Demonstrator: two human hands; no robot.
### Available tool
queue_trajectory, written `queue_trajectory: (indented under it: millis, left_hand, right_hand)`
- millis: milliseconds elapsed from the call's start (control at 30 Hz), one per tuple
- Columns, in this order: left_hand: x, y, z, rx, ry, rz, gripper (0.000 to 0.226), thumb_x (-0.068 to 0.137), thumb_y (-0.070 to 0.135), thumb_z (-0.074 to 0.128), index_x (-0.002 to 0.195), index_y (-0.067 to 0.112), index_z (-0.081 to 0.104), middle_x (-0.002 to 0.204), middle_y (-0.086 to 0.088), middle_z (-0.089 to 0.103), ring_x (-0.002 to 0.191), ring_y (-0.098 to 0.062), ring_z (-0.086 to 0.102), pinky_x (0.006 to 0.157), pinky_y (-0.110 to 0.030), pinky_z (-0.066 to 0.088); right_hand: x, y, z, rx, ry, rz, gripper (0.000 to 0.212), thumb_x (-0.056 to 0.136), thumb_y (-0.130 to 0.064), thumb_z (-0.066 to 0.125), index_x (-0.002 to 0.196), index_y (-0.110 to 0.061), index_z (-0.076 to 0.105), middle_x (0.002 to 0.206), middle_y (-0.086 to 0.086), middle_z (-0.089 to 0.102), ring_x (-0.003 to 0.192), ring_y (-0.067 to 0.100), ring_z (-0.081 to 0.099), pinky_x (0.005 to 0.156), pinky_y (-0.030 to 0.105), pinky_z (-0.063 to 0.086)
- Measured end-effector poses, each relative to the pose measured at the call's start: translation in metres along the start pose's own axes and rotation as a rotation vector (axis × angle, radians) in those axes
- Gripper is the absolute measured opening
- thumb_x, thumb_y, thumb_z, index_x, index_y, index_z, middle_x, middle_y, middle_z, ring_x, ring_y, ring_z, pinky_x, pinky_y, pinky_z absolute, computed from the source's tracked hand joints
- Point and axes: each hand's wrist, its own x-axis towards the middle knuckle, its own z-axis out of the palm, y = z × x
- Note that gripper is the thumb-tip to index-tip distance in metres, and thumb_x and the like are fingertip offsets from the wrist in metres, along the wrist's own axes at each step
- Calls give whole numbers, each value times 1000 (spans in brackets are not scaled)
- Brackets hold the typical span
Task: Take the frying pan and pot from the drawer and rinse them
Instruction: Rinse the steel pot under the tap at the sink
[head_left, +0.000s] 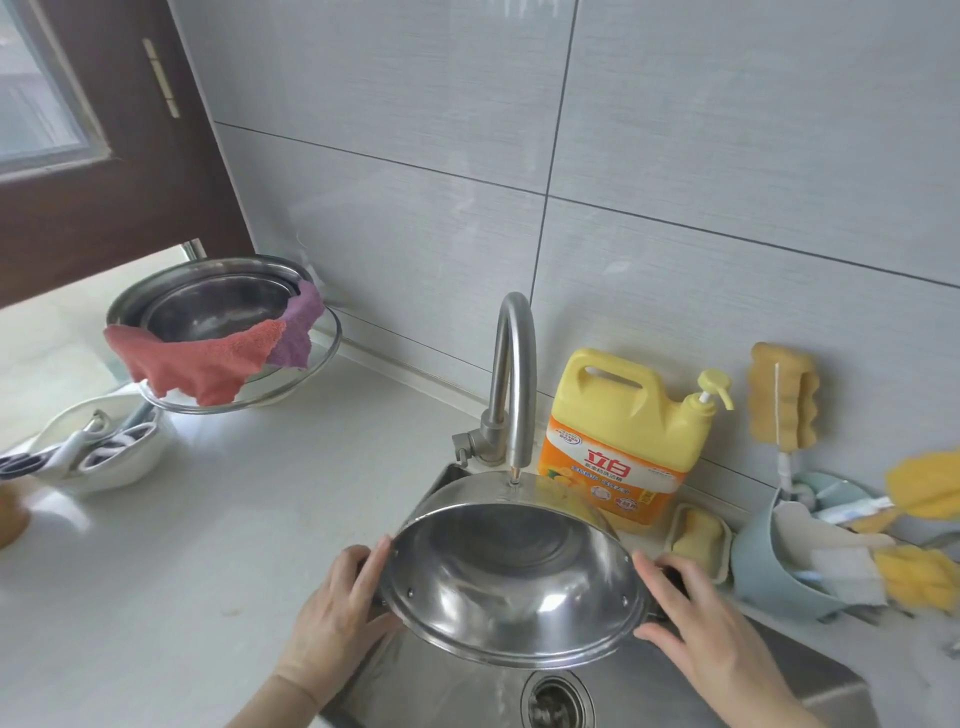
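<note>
Both hands are sitting closest to my view, gripping the steel pot (511, 582) over the sink (810, 691). My left hand (332, 618) is curling its fingers around the side handle on the pot's left, and my right hand (711, 629) is doing the same on the right, thumb lying along the rim. I'm seeing the pot tilting so its open mouth is facing me, with its far edge sitting right under the faucet (511, 384) spout; can't really tell if water is running. Below the pot the sink drain (556, 701) is showing.

Just behind the pot, right of the faucet, a yellow dish soap jug (618, 441) is standing, and a small soap dish (698, 540) is sitting beside it. Further right of the pot, a blue holder (779, 571) is carrying yellow brushes. Well left of the faucet on the counter (234, 519), stacked metal bowls (218, 306) are wearing a red cloth (197, 364) and a purple one (298, 332) over the rim.
</note>
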Motion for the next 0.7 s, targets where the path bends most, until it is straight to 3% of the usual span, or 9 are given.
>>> queue_trajectory:
  millis: [133,233,333,500,600,700]
  left_hand:
    - [-16,-18,-13,-5,-26,-96,83,88,70,41,153,25,17,107,-7,49,60,-11,64,39,-31,50]
    - [-20,-21,-18,4,-65,-149,80,89,70,40,147,17,26,107,-8,50,57,-4,63,38,-29,49]
    - [-10,-17,-17,56,-61,-113,81,88,69,41,147,17,24,105,-4,48,60,-8,63,39,-27,49]
    - [22,8,1,73,-188,-57,127,62,57,80,156,29,-1,98,2,46,71,-16,59,49,-24,48]
    - [42,34,13,91,-348,-64,132,68,50,79,145,43,-28,110,5,40,94,-16,54,74,-27,49]
    - [63,58,17,30,-606,-139,136,66,46,83,139,52,-32,114,3,38,99,-21,53,85,-29,45]
  right_hand:
    - [18,-17,12,-11,4,-69,130,54,-27,95,154,-35,11,113,-3,47,82,9,61,56,19,48]
    - [24,-22,13,-21,19,-95,125,54,-27,95,152,-31,19,111,-3,47,78,9,61,54,19,47]
    - [17,-16,13,1,6,-81,126,56,-26,94,154,-34,14,113,-3,47,81,9,61,54,20,48]
    - [-8,13,4,93,-25,74,126,61,-30,91,150,-51,4,119,-14,43,77,-5,55,64,12,42]
    - [-23,39,-3,163,-32,145,124,69,-28,86,138,-68,-9,114,-24,39,90,2,54,76,14,45]
    - [-31,53,-20,275,-154,235,122,64,-35,88,132,-75,-6,109,-15,47,93,8,56,81,15,45]
